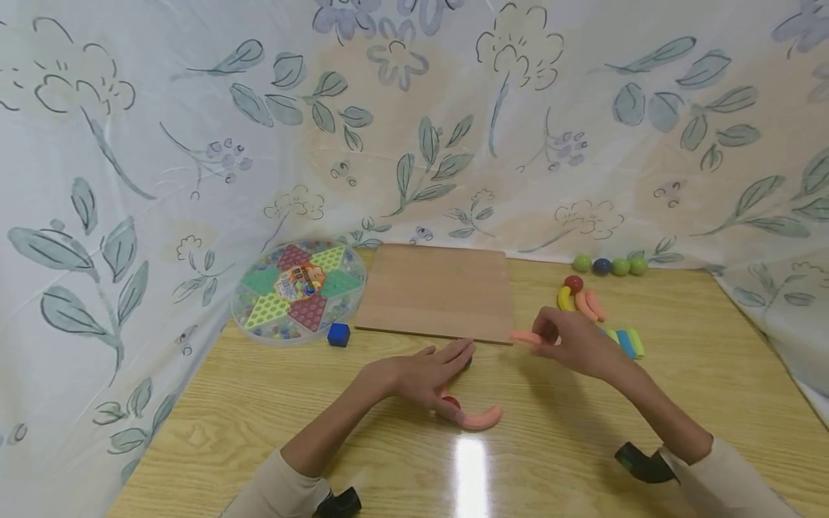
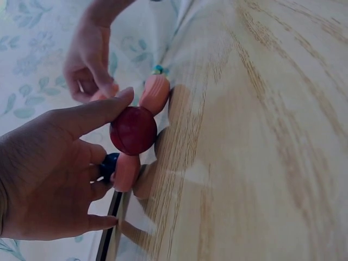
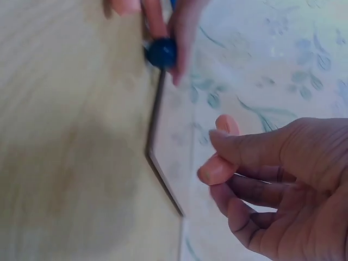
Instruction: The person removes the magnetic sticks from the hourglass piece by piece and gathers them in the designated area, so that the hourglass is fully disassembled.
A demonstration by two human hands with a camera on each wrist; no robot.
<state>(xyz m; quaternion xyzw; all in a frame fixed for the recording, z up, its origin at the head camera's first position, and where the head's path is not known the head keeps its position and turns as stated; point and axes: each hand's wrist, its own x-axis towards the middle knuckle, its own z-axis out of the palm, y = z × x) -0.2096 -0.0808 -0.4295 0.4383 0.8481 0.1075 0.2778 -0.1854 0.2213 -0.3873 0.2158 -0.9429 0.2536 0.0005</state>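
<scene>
My right hand (image 1: 578,345) pinches a curved salmon-pink piece (image 1: 525,337) between thumb and fingers, off the right front corner of the wooden board. In the right wrist view that held piece (image 3: 216,170) shows on both sides of the thumb. My left hand (image 1: 414,379) lies low over the table with its fingers extended. Its thumb reaches a red ball (image 2: 134,130), which has a salmon-pink curved piece (image 1: 482,419) on its near side and another pink piece (image 2: 126,173) beyond it. By the left fingertips sits a dark blue ball (image 3: 162,53), partly hidden in the head view.
The wooden board (image 1: 437,288) lies at the back middle. Left of it are a round Chinese checkers box (image 1: 265,309) and a blue cube (image 1: 339,334). At the right are green balls (image 1: 582,263), another red ball (image 1: 573,283), a yellow curved piece (image 1: 565,298) and more pink pieces (image 1: 586,306).
</scene>
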